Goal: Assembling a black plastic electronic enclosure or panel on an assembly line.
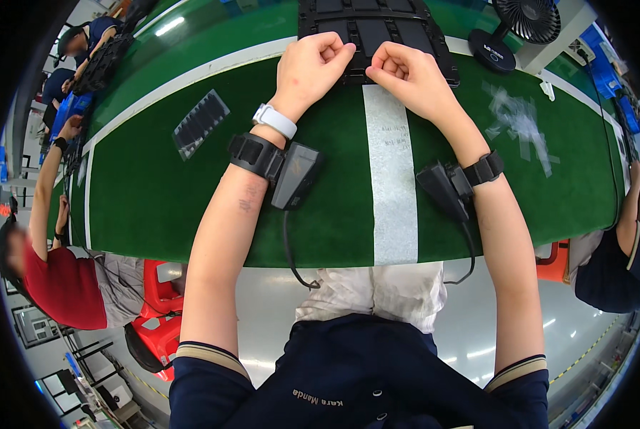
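My left hand [307, 73] is closed, thumb against curled fingers, at the near edge of a black tray [381, 37] with rectangular recesses. My right hand [414, 77] is closed in the same pinch a short way to the right, over the tray's near right part. Whatever the fingertips may hold is too small to make out. The hands are apart from each other, and the tray's far side runs out of the picture. A white strip [394, 193] runs along the green tabletop [320, 214] from below the tray toward me.
To the left lies a clear sheet [200, 124] with dark panels. A heap of clear plastic strips [522, 127] is on the right. Behind it stands a black fan [502, 39] beside a pale post. Co-workers sit at both sides, one near red chairs [161, 300].
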The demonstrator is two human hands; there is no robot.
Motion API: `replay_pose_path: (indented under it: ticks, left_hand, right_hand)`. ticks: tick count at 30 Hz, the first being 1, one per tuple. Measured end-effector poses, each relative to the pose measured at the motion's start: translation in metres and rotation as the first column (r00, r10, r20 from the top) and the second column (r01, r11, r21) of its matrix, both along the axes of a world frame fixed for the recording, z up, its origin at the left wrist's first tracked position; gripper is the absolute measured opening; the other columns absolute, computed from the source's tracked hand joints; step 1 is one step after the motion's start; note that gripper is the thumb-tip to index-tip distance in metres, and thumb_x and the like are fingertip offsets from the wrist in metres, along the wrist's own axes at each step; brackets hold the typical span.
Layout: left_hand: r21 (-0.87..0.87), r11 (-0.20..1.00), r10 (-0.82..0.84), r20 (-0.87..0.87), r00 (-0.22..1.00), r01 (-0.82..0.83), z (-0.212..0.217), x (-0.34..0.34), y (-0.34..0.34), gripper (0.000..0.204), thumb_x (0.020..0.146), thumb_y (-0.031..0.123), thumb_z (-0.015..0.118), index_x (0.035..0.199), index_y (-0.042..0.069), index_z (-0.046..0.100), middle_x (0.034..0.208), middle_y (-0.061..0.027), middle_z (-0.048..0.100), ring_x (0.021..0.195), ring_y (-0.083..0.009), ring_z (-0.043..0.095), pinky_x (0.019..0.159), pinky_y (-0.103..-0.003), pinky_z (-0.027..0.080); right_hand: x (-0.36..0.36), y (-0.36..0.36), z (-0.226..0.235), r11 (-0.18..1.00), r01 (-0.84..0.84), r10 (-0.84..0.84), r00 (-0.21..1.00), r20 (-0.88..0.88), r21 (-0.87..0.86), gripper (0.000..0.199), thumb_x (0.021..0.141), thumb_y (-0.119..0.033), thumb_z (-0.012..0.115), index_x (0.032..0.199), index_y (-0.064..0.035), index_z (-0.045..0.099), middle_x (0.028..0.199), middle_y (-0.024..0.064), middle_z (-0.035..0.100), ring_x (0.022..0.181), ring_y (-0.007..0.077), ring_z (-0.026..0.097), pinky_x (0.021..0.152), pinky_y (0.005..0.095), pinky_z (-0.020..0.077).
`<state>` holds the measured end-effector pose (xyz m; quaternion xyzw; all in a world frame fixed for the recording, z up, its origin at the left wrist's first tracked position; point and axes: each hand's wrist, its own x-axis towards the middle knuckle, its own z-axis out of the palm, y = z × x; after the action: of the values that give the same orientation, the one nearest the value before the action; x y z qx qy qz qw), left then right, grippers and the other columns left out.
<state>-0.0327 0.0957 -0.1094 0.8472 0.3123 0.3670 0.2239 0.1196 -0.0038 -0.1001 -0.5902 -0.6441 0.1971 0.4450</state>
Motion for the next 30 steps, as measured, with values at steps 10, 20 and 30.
replay_pose_path:
  ticks: [10,20,30]
  left_hand:
    - [0.004,1.0,-0.005,0.012,1.0,0.005,0.0004,-0.0011,0.0022,0.029,0.082,0.025,0.062,0.064,0.002,0.055,0.048,0.0026,0.046,0.045,-0.0031,0.037,0.044,-0.022,0.029]
    - [0.0,1.0,0.0,0.005,1.0,0.0,0.0005,0.0003,0.0013,0.03,0.081,0.025,0.062,0.064,0.002,0.055,0.047,0.0023,0.047,0.044,-0.0031,0.037,0.044,-0.022,0.029]
    - [-0.004,1.0,0.008,-0.013,1.0,-0.008,0.002,0.0001,0.0011,0.03,0.082,0.026,0.061,0.064,0.002,0.055,0.047,0.0018,0.046,0.044,-0.0037,0.036,0.044,-0.023,0.029]
  right_hand:
    - [0.0013,0.0026,-0.001,0.997,-0.015,0.005,0.991,0.135,0.078,0.024,0.074,-0.016,0.064,0.096,-0.0064,0.064,0.087,0.0079,0.06,0.049,0.0133,0.046,0.056,0.0271,0.0431]
    - [0.0003,-0.0008,0.0009,0.995,-0.011,-0.003,0.989,0.147,0.094,0.017,0.073,-0.016,0.063,0.087,-0.0052,0.065,0.088,0.0081,0.059,0.053,0.0157,0.049,0.056,0.0282,0.043]
    - [0.0015,0.0015,-0.0026,0.995,-0.044,0.025,0.981,0.194,0.094,0.015,0.074,-0.012,0.063,0.088,-0.0069,0.064,0.09,0.003,0.056,0.046,0.008,0.038,0.05,0.0235,0.0358]
